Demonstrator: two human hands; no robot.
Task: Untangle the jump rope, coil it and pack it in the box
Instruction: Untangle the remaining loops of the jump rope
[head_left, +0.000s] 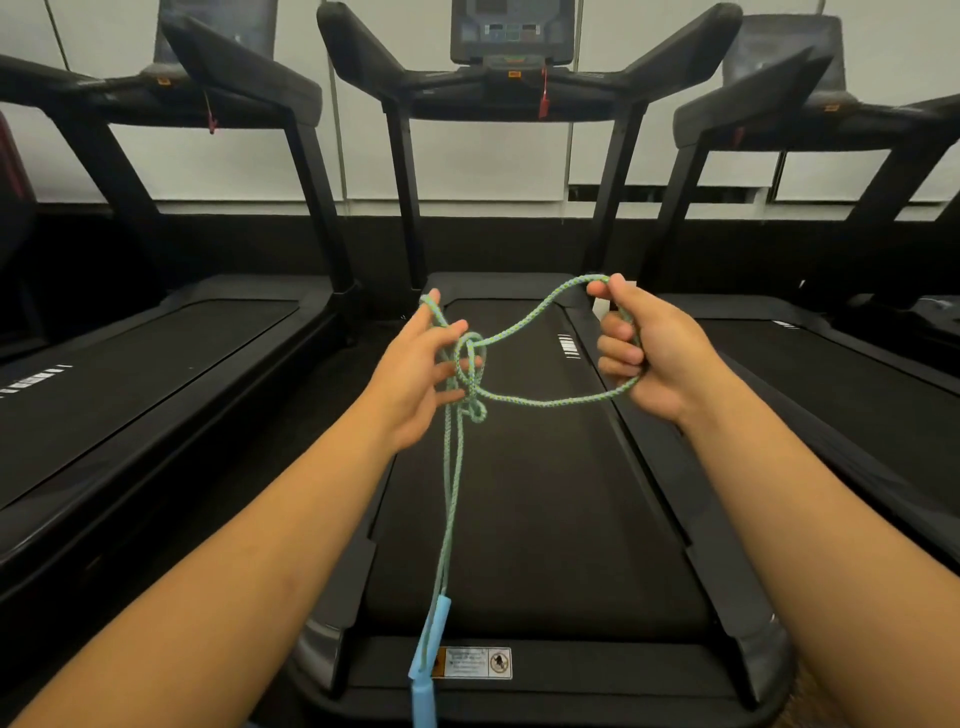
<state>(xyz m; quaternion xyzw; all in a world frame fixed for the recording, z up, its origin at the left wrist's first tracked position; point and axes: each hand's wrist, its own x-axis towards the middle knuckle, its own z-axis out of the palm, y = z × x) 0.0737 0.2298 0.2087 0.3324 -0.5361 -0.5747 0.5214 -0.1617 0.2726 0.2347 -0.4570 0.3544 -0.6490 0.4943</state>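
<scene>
The jump rope (524, 401) hangs in the air between both hands over a treadmill belt (530, 493). Nearest the camera, its two light-blue handles (430, 649) dangle side by side on twin strands, straight below the left grip. Above them sits the knot (471, 379) — a loose tangle of loops just beside the left hand (415, 384), whose fingers are spread, with rope looped over a raised fingertip. From the knot two strands run across to the right hand (649, 353), which pinches the top of a loop between thumb and forefinger, the other fingers curled round the rope. Beyond both grips stands the treadmill console (511, 31), with another treadmill on each side.
</scene>
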